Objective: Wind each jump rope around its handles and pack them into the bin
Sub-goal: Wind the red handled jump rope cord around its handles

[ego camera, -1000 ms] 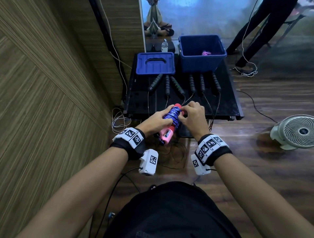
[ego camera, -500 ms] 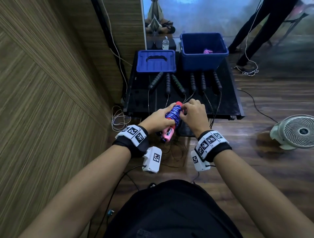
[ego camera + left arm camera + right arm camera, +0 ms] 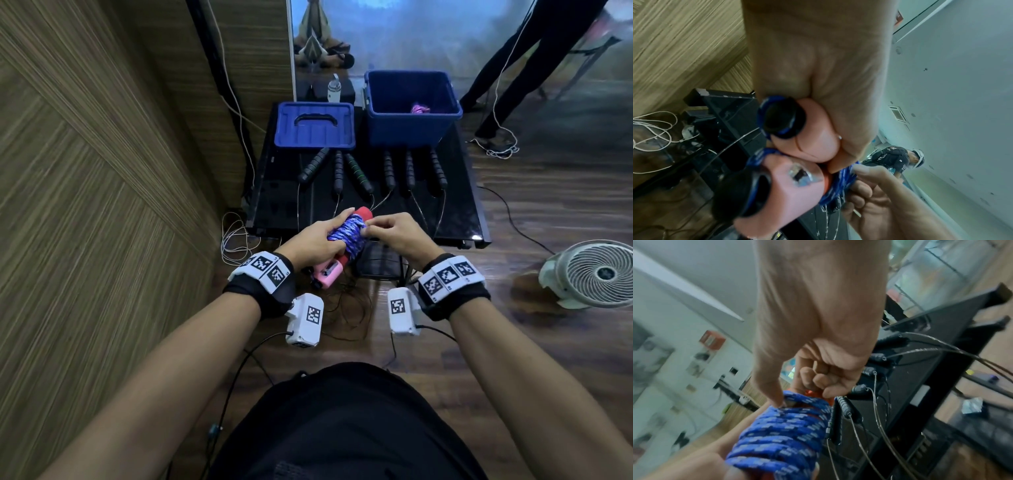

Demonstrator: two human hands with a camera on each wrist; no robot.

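Observation:
My left hand (image 3: 317, 241) grips a pair of pink jump-rope handles (image 3: 329, 274) wrapped in blue-and-white rope (image 3: 347, 234), held in the air in front of the black table (image 3: 459, 209). From below, the two pink handle ends (image 3: 807, 146) with black caps sit in that left hand (image 3: 818, 73). My right hand (image 3: 394, 233) pinches the rope at the top of the coil, its thumb pressing the blue rope (image 3: 783, 431). On the table's far right stands the blue bin (image 3: 411, 126), with a pink-purple wound rope (image 3: 419, 109) inside.
A blue lid (image 3: 313, 125) lies left of the bin. Several black jump-rope handles (image 3: 388, 169) lie in a row on the table, thin cables hanging over its front edge. A white fan (image 3: 596, 274) sits on the floor at right. A person's legs (image 3: 513, 61) stand behind.
My right hand has shifted to the right of the coil and now pinches the rope at its top; the bundle stays in my left hand at about the same place.

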